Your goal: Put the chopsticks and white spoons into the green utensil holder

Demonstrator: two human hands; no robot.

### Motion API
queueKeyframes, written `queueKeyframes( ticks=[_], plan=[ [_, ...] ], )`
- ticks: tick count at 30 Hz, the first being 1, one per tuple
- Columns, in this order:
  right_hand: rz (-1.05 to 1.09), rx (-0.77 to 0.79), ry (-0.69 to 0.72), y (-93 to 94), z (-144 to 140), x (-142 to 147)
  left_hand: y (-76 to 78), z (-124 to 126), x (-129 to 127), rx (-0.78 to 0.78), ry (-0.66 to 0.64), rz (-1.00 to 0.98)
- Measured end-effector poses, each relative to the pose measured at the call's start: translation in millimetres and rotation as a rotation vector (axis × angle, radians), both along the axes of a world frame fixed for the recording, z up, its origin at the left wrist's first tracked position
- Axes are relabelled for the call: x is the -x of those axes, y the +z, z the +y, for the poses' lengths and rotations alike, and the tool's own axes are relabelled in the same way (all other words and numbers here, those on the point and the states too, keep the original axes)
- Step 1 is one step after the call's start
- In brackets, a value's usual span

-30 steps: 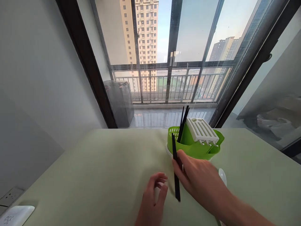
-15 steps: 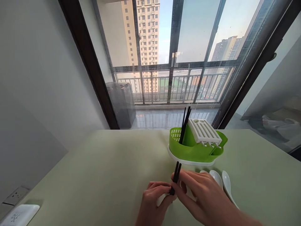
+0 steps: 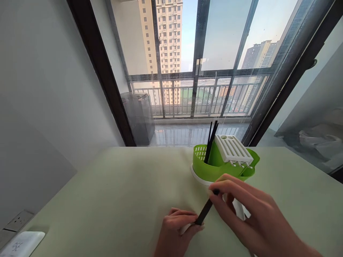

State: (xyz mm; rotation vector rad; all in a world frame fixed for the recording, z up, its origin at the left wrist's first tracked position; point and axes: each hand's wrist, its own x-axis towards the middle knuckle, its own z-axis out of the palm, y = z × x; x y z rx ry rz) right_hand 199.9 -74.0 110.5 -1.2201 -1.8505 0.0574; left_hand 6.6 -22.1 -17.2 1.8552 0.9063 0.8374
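From my head camera, looking down: my right hand (image 3: 241, 210) pinches the upper end of a pair of thin black chopsticks (image 3: 205, 211), fingertips closed on them, while my left hand (image 3: 175, 230) curls shut around their lower end, low and close to my body. Held at both ends like this, the sticks slant up from left hand to right hand, just above the pale green counter (image 3: 120, 185), which keeps the two sticks lined up together. I cannot tell whether the lower tips touch the counter.

Just beyond my right hand stands the green plastic cutlery drainer with its white base (image 3: 214, 169). More black chopsticks (image 3: 211, 142) stand upright in its near-left compartment, and a white slotted lid (image 3: 232, 150) leans tilted over the rest. Something white and smooth (image 3: 238, 208) lies under my right hand, mostly hidden by my fingers. Far off my left hand, a white wall socket (image 3: 16, 221) sits at the counter's edge.
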Motion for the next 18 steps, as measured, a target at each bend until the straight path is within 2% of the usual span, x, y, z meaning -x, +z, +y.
queueKeyframes(
  ticks=[2,5,9,12,15,18],
  plan=[
    [0.023,-0.038,-0.013,8.7,0,-2,-1.6,1,1,-0.002,0.016,-0.012],
    [0.078,-0.066,-0.092,16.4,2,-10,-1.7,2,3,0.012,0.107,-0.019],
    [0.264,-0.112,-0.408,32.1,4,-27,3.8,3,5,0.1,0.241,0.025],
    [0.416,-0.21,-0.617,57.0,8,-36,7.5,4,6,0.171,0.267,-0.012],
    [0.4,-0.312,-0.635,81.6,19,-44,7.5,5,5,0.202,0.266,-0.059],
    [0.278,-0.274,-0.58,88.4,38,-56,4.6,5,4,0.191,0.25,-0.047]
  ],
)
